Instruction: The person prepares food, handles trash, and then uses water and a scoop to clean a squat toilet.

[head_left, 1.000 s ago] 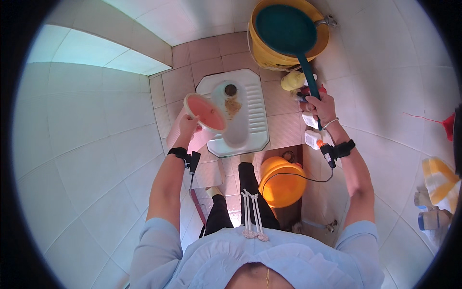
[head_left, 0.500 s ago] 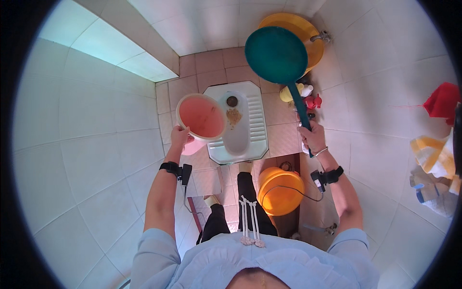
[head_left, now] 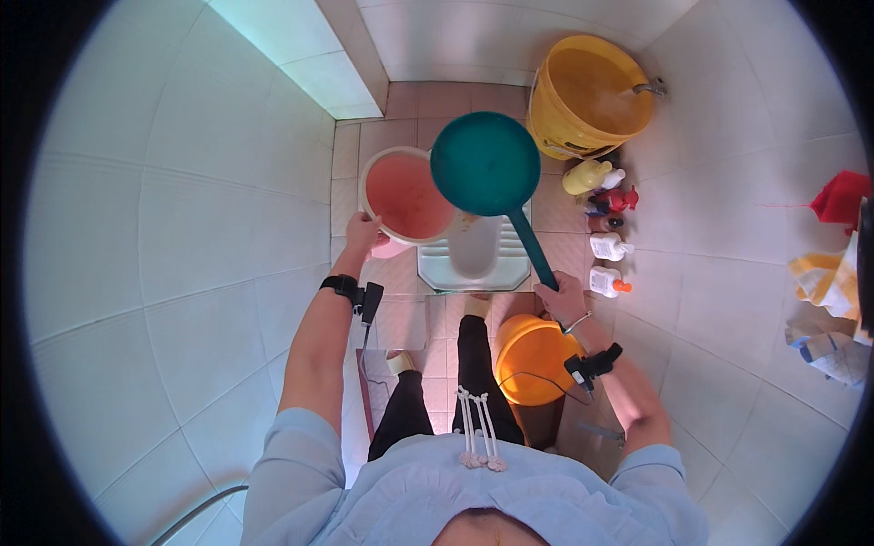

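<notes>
My left hand [head_left: 364,235] is closed on the near-left rim of a pink bucket [head_left: 391,177] with a pale rim. The bucket is tilted, with its mouth facing me, and a few dark specks show inside. In my right hand [head_left: 563,298] is the handle of a long-handled green water dipper [head_left: 485,164]. Its round bowl is beside the bucket, covering the bucket's right edge and the far part of a white squat toilet [head_left: 473,250]. Whether the dipper holds water I cannot tell.
At the far right a yellow bucket [head_left: 544,114] holds water under a wall tap [head_left: 650,87]. Several bottles [head_left: 605,246] line the right wall. An orange bucket [head_left: 533,373] stands near my legs. Cloths [head_left: 827,287] hang at right; tiled walls close in on both sides.
The green dipper has moved left and nearer, from in front of the yellow bucket to above the squat toilet beside the pink bucket. My left hand keeps its hold.
</notes>
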### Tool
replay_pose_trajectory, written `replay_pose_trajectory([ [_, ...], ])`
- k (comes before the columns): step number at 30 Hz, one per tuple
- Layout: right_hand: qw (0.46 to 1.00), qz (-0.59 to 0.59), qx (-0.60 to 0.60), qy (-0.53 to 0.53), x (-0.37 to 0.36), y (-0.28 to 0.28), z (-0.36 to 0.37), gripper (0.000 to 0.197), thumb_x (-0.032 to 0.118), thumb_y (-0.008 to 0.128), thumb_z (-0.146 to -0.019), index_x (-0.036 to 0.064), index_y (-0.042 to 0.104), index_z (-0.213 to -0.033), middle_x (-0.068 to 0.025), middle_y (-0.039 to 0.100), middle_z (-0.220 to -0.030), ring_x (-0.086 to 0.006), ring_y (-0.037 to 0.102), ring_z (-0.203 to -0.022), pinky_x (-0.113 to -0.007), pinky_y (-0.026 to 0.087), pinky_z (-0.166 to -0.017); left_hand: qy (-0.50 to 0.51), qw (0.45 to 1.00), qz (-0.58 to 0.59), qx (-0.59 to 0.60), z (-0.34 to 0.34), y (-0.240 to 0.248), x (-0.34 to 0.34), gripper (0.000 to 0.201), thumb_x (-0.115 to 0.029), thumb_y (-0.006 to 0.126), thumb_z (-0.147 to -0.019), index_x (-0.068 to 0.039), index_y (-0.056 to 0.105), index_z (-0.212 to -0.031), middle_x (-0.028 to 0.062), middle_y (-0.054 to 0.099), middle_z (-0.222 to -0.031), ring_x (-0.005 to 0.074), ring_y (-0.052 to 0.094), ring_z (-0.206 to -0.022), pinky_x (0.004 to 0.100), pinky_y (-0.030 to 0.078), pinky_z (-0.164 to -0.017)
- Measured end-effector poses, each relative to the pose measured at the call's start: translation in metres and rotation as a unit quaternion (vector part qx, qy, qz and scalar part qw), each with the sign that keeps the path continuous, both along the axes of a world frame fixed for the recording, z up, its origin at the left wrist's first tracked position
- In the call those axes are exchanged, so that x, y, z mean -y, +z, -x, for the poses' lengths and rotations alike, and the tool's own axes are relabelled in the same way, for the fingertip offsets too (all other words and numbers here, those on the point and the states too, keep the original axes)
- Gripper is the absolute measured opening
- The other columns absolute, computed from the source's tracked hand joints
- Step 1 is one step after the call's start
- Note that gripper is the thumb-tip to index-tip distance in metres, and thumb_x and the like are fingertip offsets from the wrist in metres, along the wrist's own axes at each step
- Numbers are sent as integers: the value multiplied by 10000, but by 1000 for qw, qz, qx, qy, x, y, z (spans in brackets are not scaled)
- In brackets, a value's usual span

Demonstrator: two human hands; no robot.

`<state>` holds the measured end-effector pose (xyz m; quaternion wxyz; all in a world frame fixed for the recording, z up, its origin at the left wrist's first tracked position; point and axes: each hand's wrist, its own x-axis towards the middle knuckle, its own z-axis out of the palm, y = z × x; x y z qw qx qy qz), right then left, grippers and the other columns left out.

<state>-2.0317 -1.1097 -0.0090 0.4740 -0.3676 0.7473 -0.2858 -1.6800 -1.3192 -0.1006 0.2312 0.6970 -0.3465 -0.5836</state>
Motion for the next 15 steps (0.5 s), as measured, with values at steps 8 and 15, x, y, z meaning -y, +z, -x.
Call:
replay_pose_trajectory([
  [8, 989, 28, -115, 91, 4, -10, -32, 245, 211, 639, -716, -23, 567, -707, -161, 556, -594, -258, 564, -550, -342, 443, -535, 9, 1000, -9, 5, -30, -6, -15, 233, -130, 516, -890, 27, 445, -1047, 173, 582, -906, 246, 634, -672, 357, 577, -601],
  [15, 959, 79, -232, 142, 26, 24, -49, 214, 200, 607, -752, -9, 565, -779, -216, 584, -654, -385, 589, -647, -427, 467, -580, 24, 999, -18, -16, -49, -20, -22, 272, -129, 512, -884, 41, 434, -1081, 193, 584, -911, 251, 640, -693, 364, 581, -595],
])
